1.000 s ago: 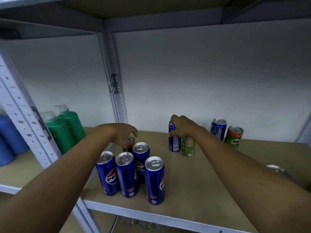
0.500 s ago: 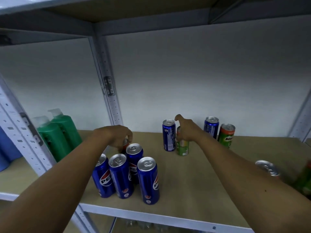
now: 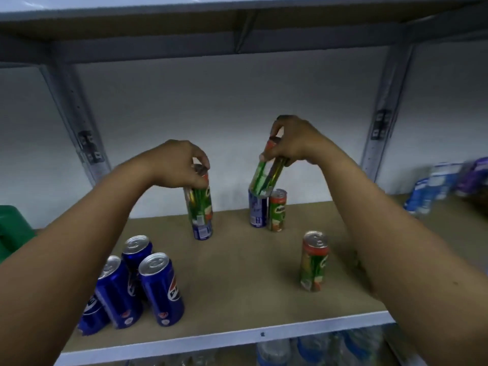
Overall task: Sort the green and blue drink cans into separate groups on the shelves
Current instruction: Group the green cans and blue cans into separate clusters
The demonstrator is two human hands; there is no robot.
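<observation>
My left hand (image 3: 176,165) grips a green can (image 3: 200,204) by its top, lifted above the shelf board (image 3: 237,281); a blue can (image 3: 202,231) stands behind its lower end. My right hand (image 3: 293,143) holds a second green can (image 3: 266,175) by the rim, tilted in the air over a blue can (image 3: 257,210) and a green can (image 3: 276,210) at the back. Several blue cans (image 3: 161,289) cluster at the front left. Another green can (image 3: 313,261) stands alone at the front right.
A green container (image 3: 13,231) sits at the far left past the upright post (image 3: 76,122). Blurred blue and white bottles (image 3: 433,188) stand at the far right. Bottles (image 3: 317,350) show on the shelf below. The upper shelf (image 3: 237,27) hangs close overhead.
Both hands have lifted green cans off the shelf and raised them. The view has swung right, so the blue cluster now lies at the lower left.
</observation>
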